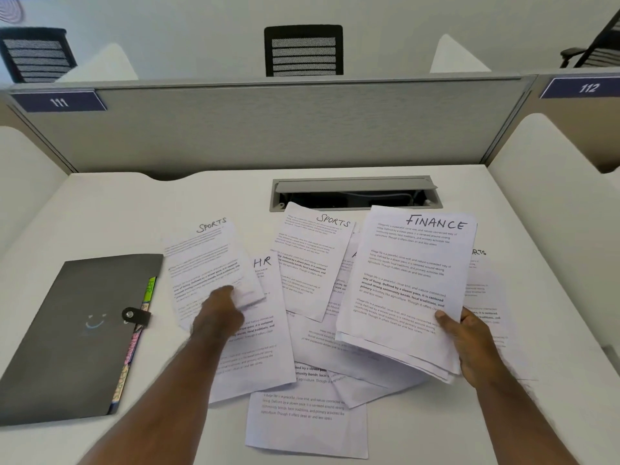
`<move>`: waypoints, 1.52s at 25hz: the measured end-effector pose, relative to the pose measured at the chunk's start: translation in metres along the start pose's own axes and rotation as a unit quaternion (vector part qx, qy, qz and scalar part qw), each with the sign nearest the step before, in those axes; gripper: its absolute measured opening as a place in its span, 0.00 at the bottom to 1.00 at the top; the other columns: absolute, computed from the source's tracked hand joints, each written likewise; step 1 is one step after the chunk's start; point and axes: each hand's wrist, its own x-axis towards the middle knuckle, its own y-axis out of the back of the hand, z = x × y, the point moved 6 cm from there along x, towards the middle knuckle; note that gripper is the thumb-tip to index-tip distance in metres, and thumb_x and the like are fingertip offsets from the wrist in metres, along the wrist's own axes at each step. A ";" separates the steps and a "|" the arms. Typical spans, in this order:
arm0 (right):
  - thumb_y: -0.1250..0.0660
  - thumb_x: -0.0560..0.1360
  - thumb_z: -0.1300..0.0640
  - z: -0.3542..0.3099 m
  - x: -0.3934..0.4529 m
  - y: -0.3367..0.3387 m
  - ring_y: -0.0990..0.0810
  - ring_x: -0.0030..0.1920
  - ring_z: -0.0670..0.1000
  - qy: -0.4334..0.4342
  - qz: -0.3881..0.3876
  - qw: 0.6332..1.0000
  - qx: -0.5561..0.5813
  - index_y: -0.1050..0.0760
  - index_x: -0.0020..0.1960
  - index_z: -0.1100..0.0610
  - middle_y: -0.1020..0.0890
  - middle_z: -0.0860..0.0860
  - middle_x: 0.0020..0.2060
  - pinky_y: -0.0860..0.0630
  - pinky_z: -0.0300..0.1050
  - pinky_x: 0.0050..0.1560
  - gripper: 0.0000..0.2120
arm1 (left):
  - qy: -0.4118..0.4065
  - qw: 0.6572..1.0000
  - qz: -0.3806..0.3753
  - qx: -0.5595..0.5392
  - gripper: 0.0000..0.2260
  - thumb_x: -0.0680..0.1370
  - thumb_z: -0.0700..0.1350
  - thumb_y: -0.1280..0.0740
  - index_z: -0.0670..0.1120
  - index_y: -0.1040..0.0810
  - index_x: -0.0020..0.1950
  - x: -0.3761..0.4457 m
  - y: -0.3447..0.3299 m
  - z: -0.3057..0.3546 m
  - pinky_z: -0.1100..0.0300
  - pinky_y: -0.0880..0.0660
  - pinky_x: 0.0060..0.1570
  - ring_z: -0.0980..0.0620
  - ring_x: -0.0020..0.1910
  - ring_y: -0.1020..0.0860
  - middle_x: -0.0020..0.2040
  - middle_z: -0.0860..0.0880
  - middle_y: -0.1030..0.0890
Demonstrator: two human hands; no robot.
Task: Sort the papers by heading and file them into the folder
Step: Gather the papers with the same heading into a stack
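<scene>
Loose papers fanned across worktop, headings SPORTS, HR, FINANCE readable, some sheets upside down. Right hand grips a small stack topped by a FINANCE sheet, thumb on front, fingers curled behind; held tilted up, probably as a gathered pile kept apart from the unsorted spread. Left hand pinches the lower edge of a SPORTS sheet, lifted off the HR page, likely starting a second pile. Dark folder at left, closed by snap strap, coloured tabs showing, not yet loaded.
</scene>
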 end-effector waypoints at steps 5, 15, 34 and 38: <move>0.32 0.77 0.62 -0.002 0.004 0.023 0.19 0.55 0.58 0.005 0.048 0.999 0.007 0.20 0.53 0.54 0.16 0.53 0.53 0.25 0.57 0.62 0.07 | -0.206 0.975 0.006 0.080 0.33 0.74 0.41 0.37 0.52 0.41 0.78 -0.033 -0.031 0.070 0.42 0.49 0.77 0.48 0.80 0.52 0.81 0.50 0.49; 0.32 0.77 0.60 -0.001 0.003 0.059 0.19 0.55 0.60 0.012 0.103 0.994 0.012 0.20 0.47 0.53 0.15 0.50 0.49 0.24 0.58 0.60 0.04 | -0.446 0.843 -0.165 0.251 0.35 0.78 0.56 0.34 0.55 0.48 0.80 -0.116 -0.125 0.122 0.47 0.48 0.76 0.49 0.80 0.56 0.81 0.51 0.58; 0.30 0.75 0.60 -0.021 -0.005 0.077 0.19 0.61 0.54 0.076 0.150 0.965 0.202 0.23 0.66 0.53 0.18 0.49 0.61 0.23 0.56 0.59 0.19 | -0.300 0.892 0.163 -0.295 0.10 0.78 0.43 0.38 0.40 0.19 0.52 -0.096 0.091 0.156 0.71 0.31 0.31 0.50 0.35 0.23 0.40 0.48 0.19; 0.35 0.78 0.63 -0.015 -0.005 0.069 0.18 0.55 0.51 0.056 0.153 0.971 0.176 0.19 0.54 0.52 0.18 0.51 0.60 0.20 0.46 0.54 0.10 | -0.326 0.851 0.320 -0.261 0.09 0.79 0.40 0.38 0.42 0.19 0.55 -0.099 0.137 0.138 0.69 0.32 0.32 0.53 0.33 0.26 0.39 0.52 0.21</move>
